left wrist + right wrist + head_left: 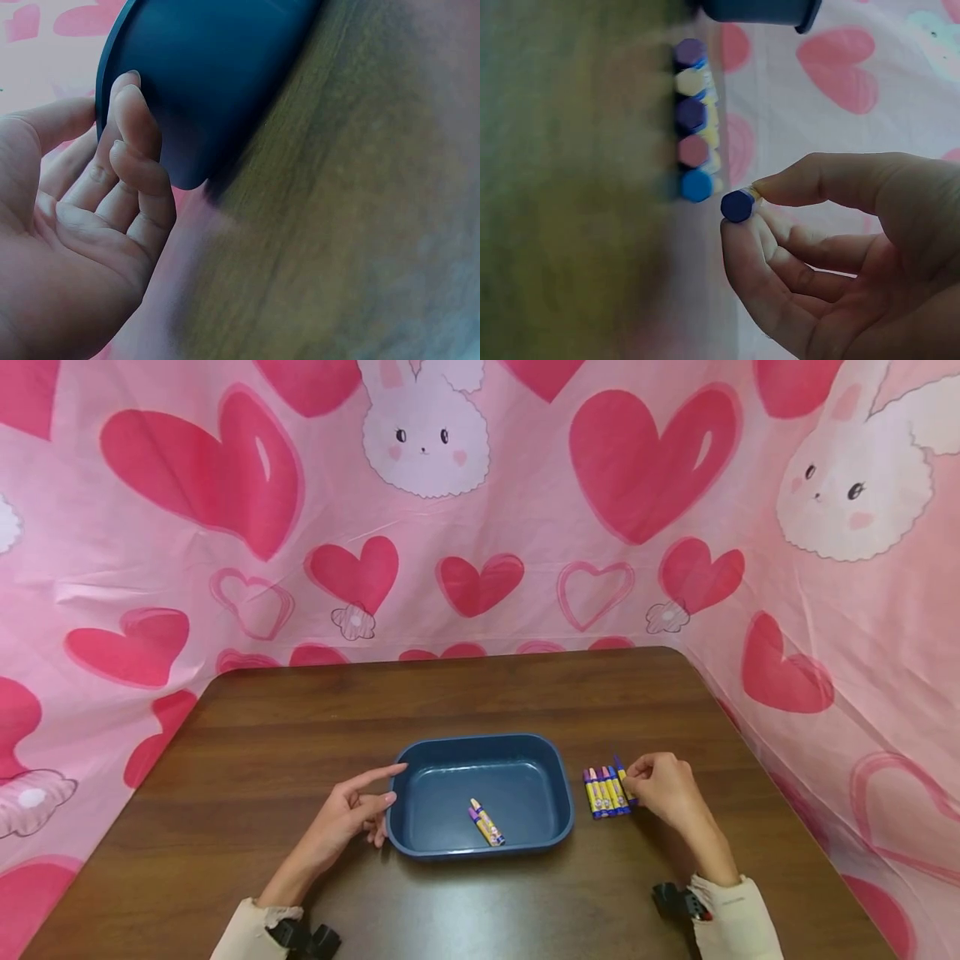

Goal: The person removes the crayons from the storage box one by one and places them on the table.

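Note:
In the head view a dark blue rectangular tray [480, 852] stands on the table. My left hand [337, 818] is at its left end, with thumb and index finger over the rim and the other fingers curled against the outer wall [202, 75]. Two crayons with yellow wrappers [487, 823], one peach-tipped and one purple-tipped, lie side by side inside the tray. To its right, several crayons [606, 793] form a neat row. My right hand [670, 787] pinches a dark blue crayon [738, 205] between thumb and fingertips at the row's right end.
The brown wooden table [315, 710] has rounded far corners. Behind it and along its sides hangs a pink cloth [420, 535] with hearts and rabbits. A small black device [678, 902] is strapped at each wrist.

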### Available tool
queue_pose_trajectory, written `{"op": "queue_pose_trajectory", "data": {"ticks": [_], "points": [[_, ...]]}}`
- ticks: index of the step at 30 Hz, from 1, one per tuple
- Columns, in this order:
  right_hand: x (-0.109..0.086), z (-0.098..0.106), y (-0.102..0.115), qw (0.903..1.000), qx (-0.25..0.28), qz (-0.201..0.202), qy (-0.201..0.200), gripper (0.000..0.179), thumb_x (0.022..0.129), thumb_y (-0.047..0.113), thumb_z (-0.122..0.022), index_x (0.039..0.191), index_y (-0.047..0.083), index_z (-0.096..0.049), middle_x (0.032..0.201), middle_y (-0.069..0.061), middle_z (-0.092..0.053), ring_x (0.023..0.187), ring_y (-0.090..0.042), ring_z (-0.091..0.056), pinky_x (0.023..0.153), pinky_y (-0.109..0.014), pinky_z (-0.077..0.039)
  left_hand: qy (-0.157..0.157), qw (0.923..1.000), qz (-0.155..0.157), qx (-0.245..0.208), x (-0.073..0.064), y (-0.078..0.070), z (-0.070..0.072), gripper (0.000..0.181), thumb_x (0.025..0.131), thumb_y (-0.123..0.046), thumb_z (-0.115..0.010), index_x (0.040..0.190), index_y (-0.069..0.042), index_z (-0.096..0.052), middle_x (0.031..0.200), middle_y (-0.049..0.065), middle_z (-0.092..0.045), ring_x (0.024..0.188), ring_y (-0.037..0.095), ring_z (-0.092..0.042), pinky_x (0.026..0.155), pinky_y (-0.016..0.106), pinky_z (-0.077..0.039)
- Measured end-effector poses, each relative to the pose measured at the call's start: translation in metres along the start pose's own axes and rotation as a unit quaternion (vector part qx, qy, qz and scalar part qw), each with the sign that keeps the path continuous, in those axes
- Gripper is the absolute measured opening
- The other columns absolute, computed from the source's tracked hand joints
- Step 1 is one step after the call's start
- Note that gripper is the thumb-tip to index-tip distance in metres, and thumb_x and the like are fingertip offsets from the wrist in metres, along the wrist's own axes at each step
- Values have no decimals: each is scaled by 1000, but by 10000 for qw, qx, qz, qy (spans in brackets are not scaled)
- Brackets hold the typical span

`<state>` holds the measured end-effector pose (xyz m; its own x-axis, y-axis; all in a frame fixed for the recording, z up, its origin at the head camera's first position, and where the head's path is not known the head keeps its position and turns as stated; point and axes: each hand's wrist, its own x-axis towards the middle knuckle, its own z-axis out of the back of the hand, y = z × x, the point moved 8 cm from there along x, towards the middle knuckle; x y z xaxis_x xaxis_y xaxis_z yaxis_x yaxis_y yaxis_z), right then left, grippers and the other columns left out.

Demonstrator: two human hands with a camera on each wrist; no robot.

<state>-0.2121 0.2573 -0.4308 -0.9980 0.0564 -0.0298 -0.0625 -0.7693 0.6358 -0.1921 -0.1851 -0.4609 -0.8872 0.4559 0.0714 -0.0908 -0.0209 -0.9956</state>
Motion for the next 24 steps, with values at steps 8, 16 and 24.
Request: {"op": "queue_pose_trajectory", "data": {"ticks": [8,16,24], "points": [[2,-6,-11,9998,-164,-22,132,5,78,7,-68,78,3,-70,62,2,-61,55,-12,-59,58,-30,-48,25,9999,-118,-46,1,-3,-1,48,103,-6,-52,148,2,-40,62,21,-60,50,28,-59,48,33,-49],[2,-8,-13,9993,114,-88,344,10,83,10,-72,83,0,-71,68,0,-63,57,-13,-61,53,-29,-51,2,10000,-78,-38,1,-4,0,47,103,-6,-52,148,0,-42,63,23,-59,50,28,-59,48,33,-50],[2,-10,-16,9991,172,-28,393,9,84,7,-68,84,-1,-71,70,-2,-64,59,-14,-62,54,-30,-52,-18,10000,-32,51,1,-1,1,47,103,-7,-53,148,-1,-43,64,23,-60,51,28,-60,49,32,-50]]}}
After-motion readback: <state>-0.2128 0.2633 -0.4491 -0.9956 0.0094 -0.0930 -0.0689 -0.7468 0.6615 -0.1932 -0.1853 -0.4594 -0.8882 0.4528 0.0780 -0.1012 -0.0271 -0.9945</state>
